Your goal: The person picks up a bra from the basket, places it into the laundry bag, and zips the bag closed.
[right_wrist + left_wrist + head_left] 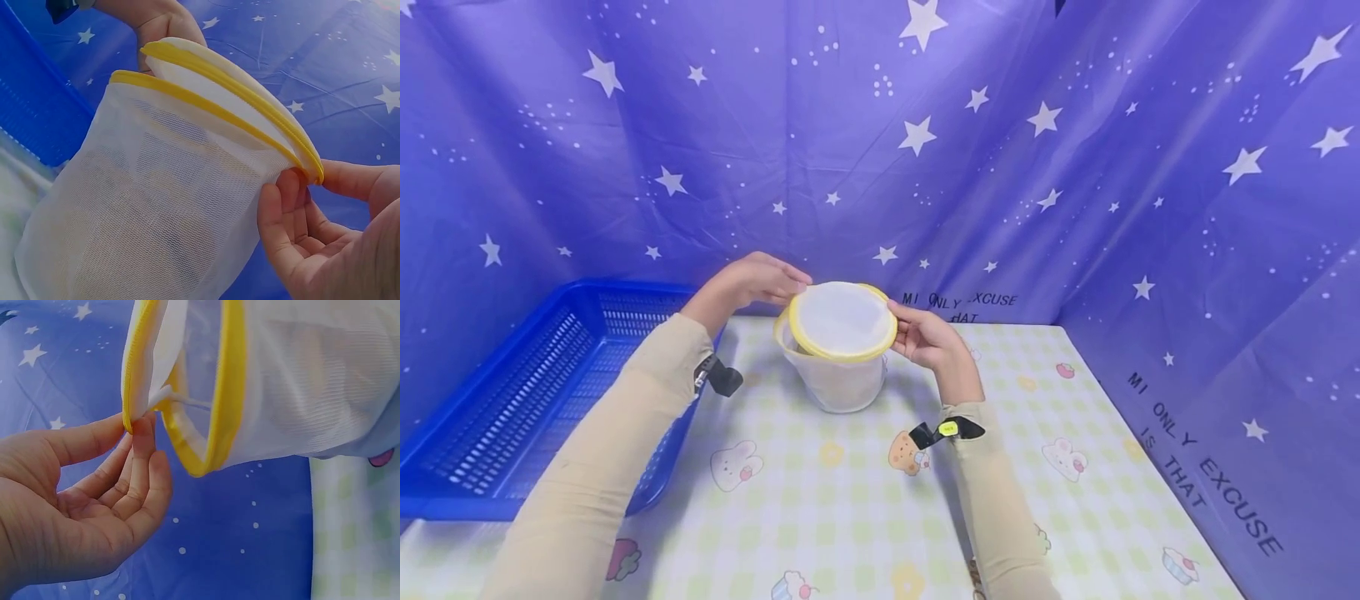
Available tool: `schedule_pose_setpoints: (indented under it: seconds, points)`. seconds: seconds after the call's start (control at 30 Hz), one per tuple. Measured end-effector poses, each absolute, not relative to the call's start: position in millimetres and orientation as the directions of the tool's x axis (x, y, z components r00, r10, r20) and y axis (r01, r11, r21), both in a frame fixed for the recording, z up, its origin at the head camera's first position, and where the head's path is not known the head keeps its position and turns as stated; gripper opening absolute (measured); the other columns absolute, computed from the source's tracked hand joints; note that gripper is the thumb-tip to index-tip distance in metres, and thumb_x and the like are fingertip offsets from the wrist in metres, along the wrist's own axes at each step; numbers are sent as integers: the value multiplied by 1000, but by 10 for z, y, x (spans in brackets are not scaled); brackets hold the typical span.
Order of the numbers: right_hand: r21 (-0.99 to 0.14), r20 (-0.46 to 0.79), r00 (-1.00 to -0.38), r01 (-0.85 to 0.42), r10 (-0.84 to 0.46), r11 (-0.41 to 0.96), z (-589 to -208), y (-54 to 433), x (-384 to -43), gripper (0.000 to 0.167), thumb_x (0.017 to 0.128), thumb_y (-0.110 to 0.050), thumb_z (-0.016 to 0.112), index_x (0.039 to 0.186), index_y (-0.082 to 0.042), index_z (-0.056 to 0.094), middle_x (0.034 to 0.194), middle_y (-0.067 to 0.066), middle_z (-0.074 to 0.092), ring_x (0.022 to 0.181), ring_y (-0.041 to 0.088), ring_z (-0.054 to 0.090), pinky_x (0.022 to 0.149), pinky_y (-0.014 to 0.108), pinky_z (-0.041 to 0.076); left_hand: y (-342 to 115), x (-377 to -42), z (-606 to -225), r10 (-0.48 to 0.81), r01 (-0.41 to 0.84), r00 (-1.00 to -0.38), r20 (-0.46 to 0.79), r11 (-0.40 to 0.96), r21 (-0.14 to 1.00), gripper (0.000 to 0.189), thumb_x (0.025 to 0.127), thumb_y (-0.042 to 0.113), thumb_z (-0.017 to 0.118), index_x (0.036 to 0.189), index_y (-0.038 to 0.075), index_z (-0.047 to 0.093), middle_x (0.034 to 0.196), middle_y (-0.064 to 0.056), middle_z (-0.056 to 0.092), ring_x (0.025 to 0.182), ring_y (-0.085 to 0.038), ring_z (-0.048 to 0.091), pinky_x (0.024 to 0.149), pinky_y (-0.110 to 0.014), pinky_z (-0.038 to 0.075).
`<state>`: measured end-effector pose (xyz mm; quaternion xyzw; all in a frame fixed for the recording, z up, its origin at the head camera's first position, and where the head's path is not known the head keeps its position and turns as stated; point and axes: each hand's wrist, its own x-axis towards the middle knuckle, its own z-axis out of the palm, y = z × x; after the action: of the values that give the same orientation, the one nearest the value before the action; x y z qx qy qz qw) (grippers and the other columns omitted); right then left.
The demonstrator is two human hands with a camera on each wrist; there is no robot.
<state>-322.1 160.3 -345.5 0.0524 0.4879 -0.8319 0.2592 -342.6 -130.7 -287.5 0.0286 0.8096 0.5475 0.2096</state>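
Note:
A white mesh laundry bag (pixel 842 383) with yellow zipper edging stands upright on the table. Its round lid (pixel 844 318) is tilted over the opening, with a gap showing on the left side. My left hand (pixel 766 279) pinches the lid's yellow edge between thumb and fingers, as the left wrist view shows. On the opposite side, my right hand (pixel 928 337) pinches the yellow rim where lid and bag meet. Through the mesh (pixel 169 206), blurred shapes inside are faintly visible in the right wrist view.
A blue plastic basket (pixel 572 292) with perforated walls stands on the left, beneath my left forearm. The table carries a green-and-white checked cloth (pixel 820 533) with cartoon prints. A purple star-patterned curtain (pixel 850 125) hangs behind and along the right.

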Motion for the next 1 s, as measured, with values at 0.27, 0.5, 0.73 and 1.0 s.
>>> schedule_pose_setpoints:
  seconds: [0.27,0.5,0.73,1.0]
  points:
    - [-744,-298,-846,496,-441,-448,-3533,1617,-3222,26,108,-17,49,101,-5,71,93,7,74,83,17,73,77,29,62,-1321,-3523,-2878,351,-162,-883,-311,394,905,46,100,4,61,143,-9,51,92,4,72,86,-4,64,115,-44,44]
    - [-674,-281,-809,549,-517,-494,-3565,1626,-3244,30,109,-20,46,103,-5,72,94,7,75,83,16,73,76,28,60,-1348,-3599,-2866,371,-96,-879,-299,478,873,41,99,6,62,138,-7,58,129,-13,70,106,-13,66,112,-43,48]
    - [-677,-262,-804,547,-533,-492,-3586,1614,-3234,33,110,-16,42,101,-6,72,94,7,75,85,16,73,78,29,60,-1374,-3558,-2827,390,-65,-876,-284,488,870,42,97,5,63,137,-8,58,97,2,75,89,-6,66,112,-46,47]
    - [-661,-252,-789,563,-561,-495,-3613,1603,-3269,36,110,-15,40,104,-4,73,98,9,76,88,18,73,80,30,61,-1404,-3519,-2825,394,-67,-865,-312,524,849,43,100,8,59,141,-5,55,146,-21,56,136,-35,54,118,-46,41]
